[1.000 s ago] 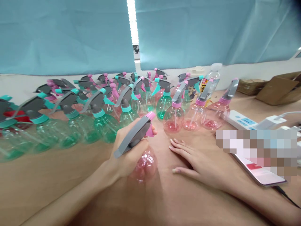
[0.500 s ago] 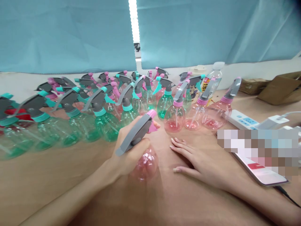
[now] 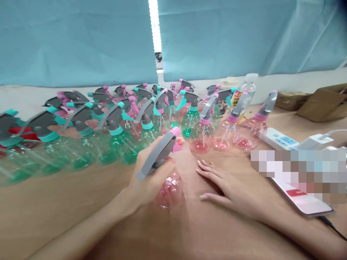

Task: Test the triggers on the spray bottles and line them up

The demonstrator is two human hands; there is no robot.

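Note:
My left hand (image 3: pixel 151 177) is wrapped round the neck of a pink spray bottle (image 3: pixel 170 191) with a grey and pink spray head, which stands on the wooden table (image 3: pixel 81 202) near the centre. The bottle's neck is hidden by my fingers. To its right my right hand (image 3: pixel 225 182) lies flat on the table, fingers apart, with nothing in it. Beyond it stand pink spray bottles, one (image 3: pixel 201 139) just past my fingertips. Green spray bottles, such as one (image 3: pixel 125 146) behind my left hand, form a row to the left.
At the right lie a white power strip (image 3: pixel 280 139) and a phone (image 3: pixel 306 202) with a black cable, partly blurred out. Brown paper bags (image 3: pixel 322 103) and a clear labelled bottle (image 3: pixel 247 90) stand at the back. A blue curtain (image 3: pixel 81 39) hangs behind.
The view has shifted very slightly. Both hands look the same, with my left hand still round the pink spray bottle and my right hand still flat.

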